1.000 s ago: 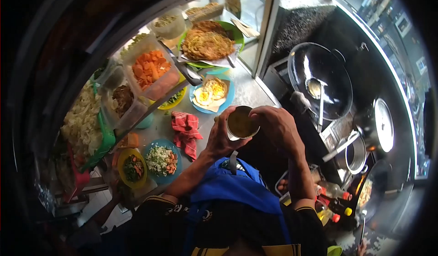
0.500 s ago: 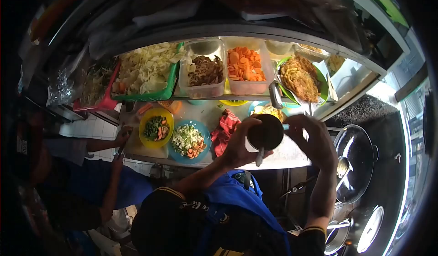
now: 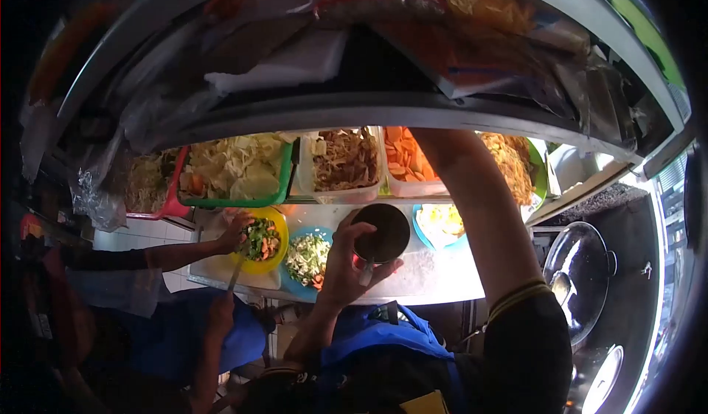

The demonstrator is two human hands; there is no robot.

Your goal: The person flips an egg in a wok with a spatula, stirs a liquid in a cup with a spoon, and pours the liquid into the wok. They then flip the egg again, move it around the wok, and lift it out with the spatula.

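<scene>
My left hand (image 3: pixel 345 266) is wrapped round a dark round container (image 3: pixel 381 233), held over the counter (image 3: pixel 413 281), with the thumb at its rim. A small handle-like piece shows beside my fingers. My right forearm (image 3: pixel 483 207) reaches up over the carrot tub (image 3: pixel 405 165); the hand itself is hidden behind the shelf edge. Left of the container lies a blue plate (image 3: pixel 291 290) with chopped white and green vegetables (image 3: pixel 307 258) and carrot. To its right, a blue plate (image 3: pixel 422 230) holds pale yellow food (image 3: pixel 442 221).
A co-worker's hand (image 3: pixel 240 230) touches a yellow plate (image 3: pixel 279 255) of greens; the other holds a knife (image 3: pixel 236 274). Tubs of cabbage (image 3: pixel 243 163) and shredded meat (image 3: pixel 345 159) line the display. A metal shelf edge (image 3: pixel 354 115) crosses above. A wok (image 3: pixel 579 281) stands at right.
My right hand has left the container's side and reached up behind the shelf edge. My left hand has moved left with the container. The view has tilted up; the co-worker's hand has reached the yellow plate.
</scene>
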